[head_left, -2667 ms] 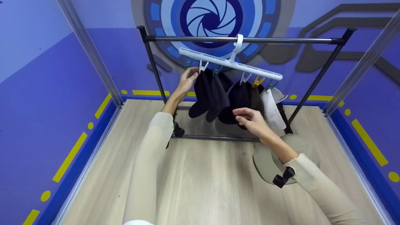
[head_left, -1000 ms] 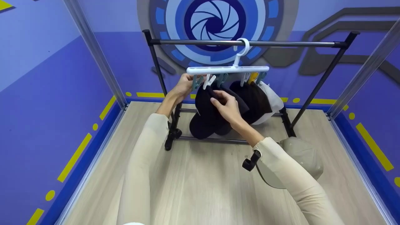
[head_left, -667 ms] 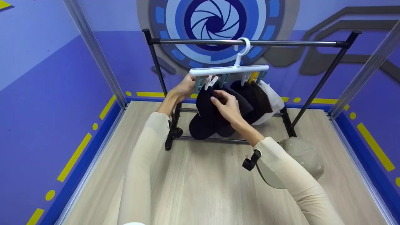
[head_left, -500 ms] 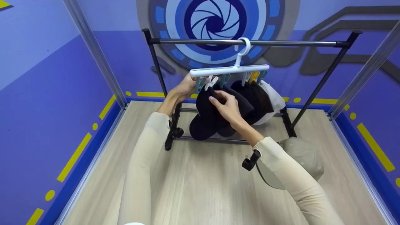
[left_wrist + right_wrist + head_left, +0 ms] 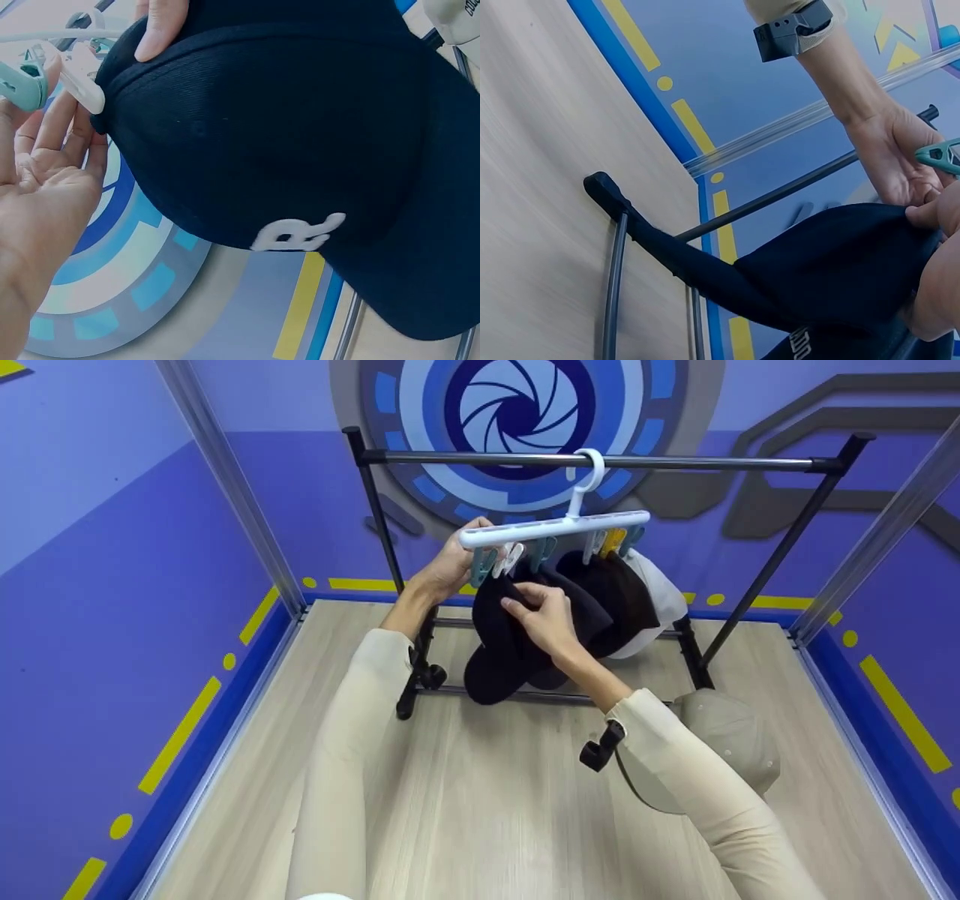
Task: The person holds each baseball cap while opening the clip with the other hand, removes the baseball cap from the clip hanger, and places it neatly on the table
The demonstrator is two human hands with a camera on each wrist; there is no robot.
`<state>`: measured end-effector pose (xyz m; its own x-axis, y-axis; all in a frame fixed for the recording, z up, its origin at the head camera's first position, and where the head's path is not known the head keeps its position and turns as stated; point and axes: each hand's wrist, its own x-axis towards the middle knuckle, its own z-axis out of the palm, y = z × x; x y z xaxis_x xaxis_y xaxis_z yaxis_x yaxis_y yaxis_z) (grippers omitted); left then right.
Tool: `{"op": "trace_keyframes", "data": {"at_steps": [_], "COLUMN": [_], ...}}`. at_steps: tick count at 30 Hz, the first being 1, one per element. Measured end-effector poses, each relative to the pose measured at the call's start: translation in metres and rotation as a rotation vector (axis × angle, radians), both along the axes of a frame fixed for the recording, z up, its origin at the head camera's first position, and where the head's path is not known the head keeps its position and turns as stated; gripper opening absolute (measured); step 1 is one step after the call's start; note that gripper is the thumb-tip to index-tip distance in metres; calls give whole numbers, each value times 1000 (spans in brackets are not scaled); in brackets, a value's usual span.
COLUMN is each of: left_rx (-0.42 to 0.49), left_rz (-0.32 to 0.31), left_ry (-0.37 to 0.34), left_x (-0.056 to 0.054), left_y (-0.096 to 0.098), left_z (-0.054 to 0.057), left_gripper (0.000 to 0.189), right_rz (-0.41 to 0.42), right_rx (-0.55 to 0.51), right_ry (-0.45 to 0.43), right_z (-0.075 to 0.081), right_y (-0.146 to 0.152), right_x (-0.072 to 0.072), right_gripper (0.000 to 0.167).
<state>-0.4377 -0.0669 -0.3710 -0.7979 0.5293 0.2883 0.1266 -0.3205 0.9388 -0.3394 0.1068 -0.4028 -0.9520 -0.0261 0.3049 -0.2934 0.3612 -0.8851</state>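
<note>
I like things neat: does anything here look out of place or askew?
The beige cap lies on the wood-grain surface while dark caps hang clipped. In the head view, the white hanger slants, its left end lower.

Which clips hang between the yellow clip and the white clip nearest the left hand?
The head view shows two clips between the yellow clip and that white clip: a teal clip, then a pale clip closer to the yellow one.
</note>
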Motion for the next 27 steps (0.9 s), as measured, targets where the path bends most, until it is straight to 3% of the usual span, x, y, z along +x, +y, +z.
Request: {"op": "trace_keyframes", "data": {"at_steps": [8, 17, 21, 27], "left_rx": [10, 139, 163, 125], "left_rz": [18, 17, 9, 55], "left_ry": [-42, -176, -187, -188], "left_x": [0, 1, 0, 1], "left_y": [-1, -3, -7, -15], "left_z": [-2, -8, -10, -13], "left_gripper": [29, 27, 23, 31], "right_rz": [34, 95, 144, 174], "right_rx": [28, 43, 31, 10], "right_ry": [-80, -141, -160, -190], "right_z": [-6, -7, -8, -10], "right_y": [-1, 5, 10, 18], "right_x": [9, 25, 34, 46], "right_gripper": [17, 21, 19, 16]}}
